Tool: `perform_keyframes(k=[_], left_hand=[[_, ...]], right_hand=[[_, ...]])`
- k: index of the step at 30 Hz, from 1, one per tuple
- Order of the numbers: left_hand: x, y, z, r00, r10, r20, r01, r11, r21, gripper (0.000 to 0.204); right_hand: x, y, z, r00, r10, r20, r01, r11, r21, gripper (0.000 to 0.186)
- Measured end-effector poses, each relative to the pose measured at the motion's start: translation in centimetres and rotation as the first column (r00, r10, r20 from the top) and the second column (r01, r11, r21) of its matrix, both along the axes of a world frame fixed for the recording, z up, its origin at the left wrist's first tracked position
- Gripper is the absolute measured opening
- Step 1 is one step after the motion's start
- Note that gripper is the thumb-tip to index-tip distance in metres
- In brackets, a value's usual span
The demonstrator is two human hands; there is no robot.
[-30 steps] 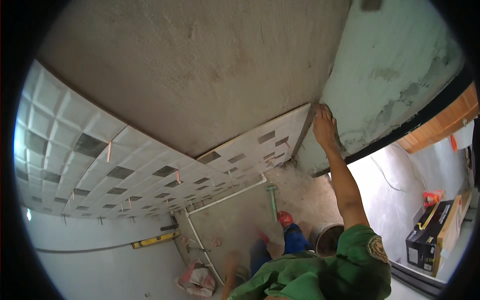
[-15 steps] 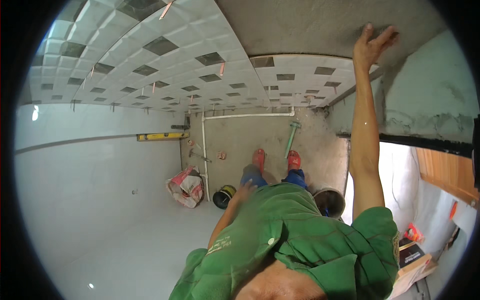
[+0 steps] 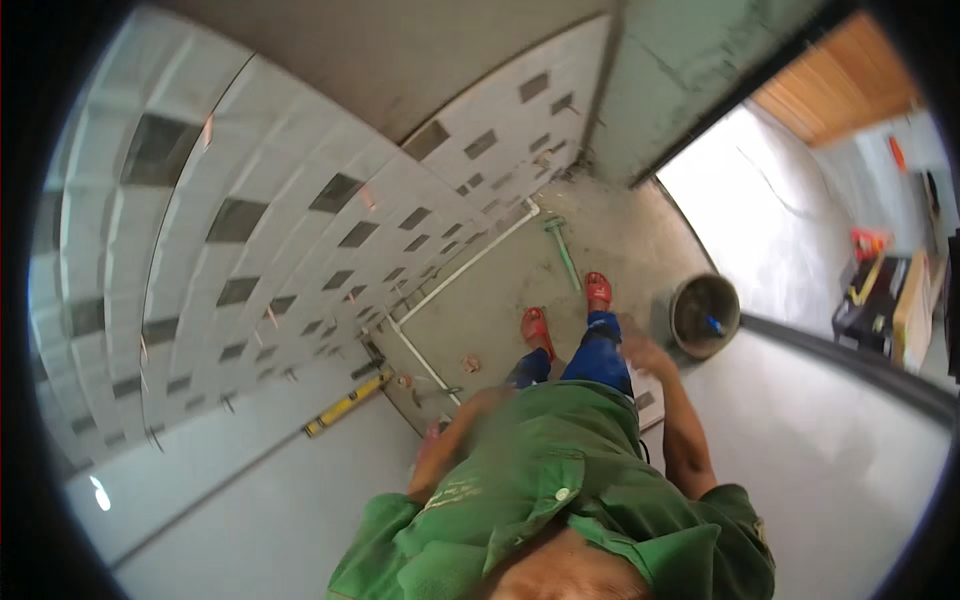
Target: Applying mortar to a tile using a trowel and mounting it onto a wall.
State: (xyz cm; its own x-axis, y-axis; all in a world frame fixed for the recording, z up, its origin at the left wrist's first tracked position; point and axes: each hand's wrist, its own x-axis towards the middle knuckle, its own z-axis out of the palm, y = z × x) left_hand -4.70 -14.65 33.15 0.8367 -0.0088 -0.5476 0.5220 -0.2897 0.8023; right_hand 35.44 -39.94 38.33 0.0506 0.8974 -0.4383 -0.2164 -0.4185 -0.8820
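The person looks straight down over a green shirt at a bare cement floor. The right hand hangs at the side with its fingers loosely apart and blurred — it holds nothing, and the nearest thing to it is a round bucket standing just beyond it on the floor, with a small blue object inside. The left hand hangs low on the other side of the shirt; it is too blurred and too much hidden by the sleeve to tell whether its fingers are spread or curled, and no object shows in it. Below the shirt, 2 feet in red sandals stand on the cement, nearer the bucket than the wall. A green pipe lies on the floor beyond the sandals. A white pipe runs along the foot of the tiled wall, well away from the bucket — and a yellow spirit level lies farther still, just past the left hand.
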Motion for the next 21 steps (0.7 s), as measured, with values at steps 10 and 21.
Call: perform_keyframes(k=[10,21], left_hand=[[11.8,-1.4,16.4,0.69,-0.302,-0.658,0.347,0.935,-0.065,0.077],[5.5,-3.7,11.2,0.845,-0.194,-0.499,0.388,0.864,0.322,0.072]], right_hand=[[-23.3,-11.3,2.8,0.722,-0.676,0.146,0.612,0.526,-0.591,0.048],[-33.0,-16.1,-8.0,0.508,-0.752,0.419,0.684,0.057,-0.727,0.069]])
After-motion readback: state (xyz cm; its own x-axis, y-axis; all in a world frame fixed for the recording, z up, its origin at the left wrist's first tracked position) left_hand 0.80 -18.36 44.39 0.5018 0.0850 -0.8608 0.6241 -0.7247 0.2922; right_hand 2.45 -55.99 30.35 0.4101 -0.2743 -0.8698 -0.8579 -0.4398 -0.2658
